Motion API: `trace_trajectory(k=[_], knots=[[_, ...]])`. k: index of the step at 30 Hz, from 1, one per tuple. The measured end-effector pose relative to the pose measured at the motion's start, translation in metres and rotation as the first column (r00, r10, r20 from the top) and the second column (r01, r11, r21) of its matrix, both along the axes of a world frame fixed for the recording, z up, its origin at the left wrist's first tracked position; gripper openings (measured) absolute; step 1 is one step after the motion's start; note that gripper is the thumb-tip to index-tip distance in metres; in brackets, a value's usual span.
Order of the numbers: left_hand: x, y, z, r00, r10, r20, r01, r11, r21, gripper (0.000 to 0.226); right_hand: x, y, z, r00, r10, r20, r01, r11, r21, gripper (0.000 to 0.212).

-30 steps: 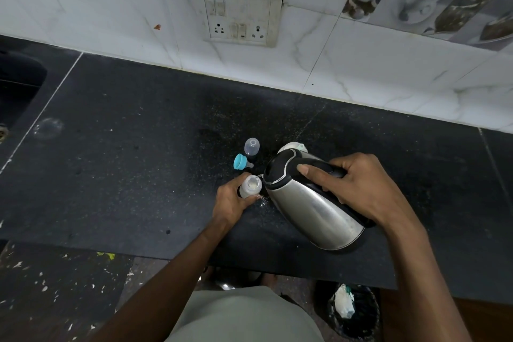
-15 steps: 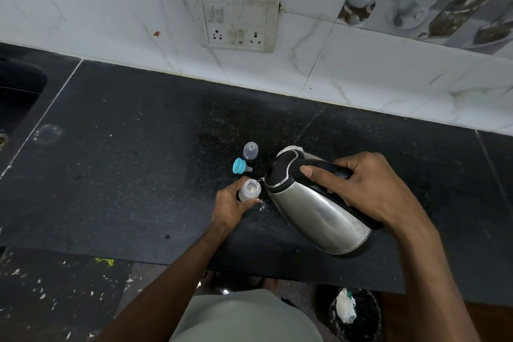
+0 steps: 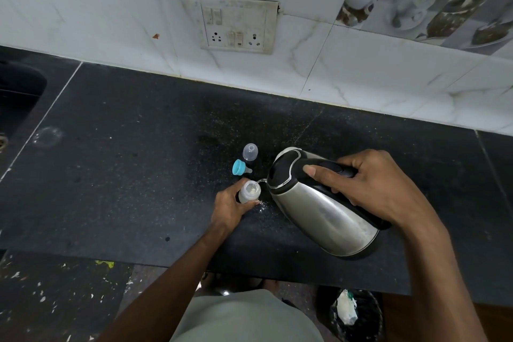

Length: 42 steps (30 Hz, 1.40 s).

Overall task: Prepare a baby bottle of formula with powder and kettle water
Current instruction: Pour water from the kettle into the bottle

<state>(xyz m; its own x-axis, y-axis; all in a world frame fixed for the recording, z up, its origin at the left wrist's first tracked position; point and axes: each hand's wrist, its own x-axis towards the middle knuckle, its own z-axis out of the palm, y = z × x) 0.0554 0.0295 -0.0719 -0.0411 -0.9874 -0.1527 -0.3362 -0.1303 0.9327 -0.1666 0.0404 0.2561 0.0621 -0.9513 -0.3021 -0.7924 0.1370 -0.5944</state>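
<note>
Soft, even light falls on my kitchen counter point(image 3: 111, 175), brightest on the white wall tiles point(image 3: 361, 69) behind it. The steel kettle point(image 3: 319, 211) at the counter's front carries dull glare streaks and throws faint shadow beneath. Wide-angle distortion bends the counter's edges; detail stays reasonably sharp.

On the counter point(image 3: 116, 164), the bottle point(image 3: 249, 192) stands in the left hand point(image 3: 229, 206), with the tilted kettle point(image 3: 322, 204) just to its right in the right hand point(image 3: 369, 189), nipple ring point(image 3: 239, 167) and cap point(image 3: 250, 151) just behind, wall socket point(image 3: 236, 25) farther back.
</note>
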Motion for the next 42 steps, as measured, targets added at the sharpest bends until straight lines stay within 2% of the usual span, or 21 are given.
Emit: trace_trajectory(k=[17,31,42], knots=[[0.000,-0.001,-0.004,1.000,0.007,-0.015,-0.007,1.000,0.015,0.057,-0.001,0.000,0.010,0.999,0.012,-0.035,-0.012,1.000,-0.010,0.056],[-0.002,-0.001,-0.003,1.000,0.015,0.008,-0.015,1.000,-0.005,0.055,-0.003,0.000,0.012,0.999,0.016,-0.029,-0.016,1.000,-0.003,0.061],[-0.001,-0.001,-0.004,0.999,0.005,0.048,-0.004,1.000,-0.019,0.054,0.001,0.003,0.018,1.000,0.008,-0.030,-0.008,1.000,0.011,0.058]])
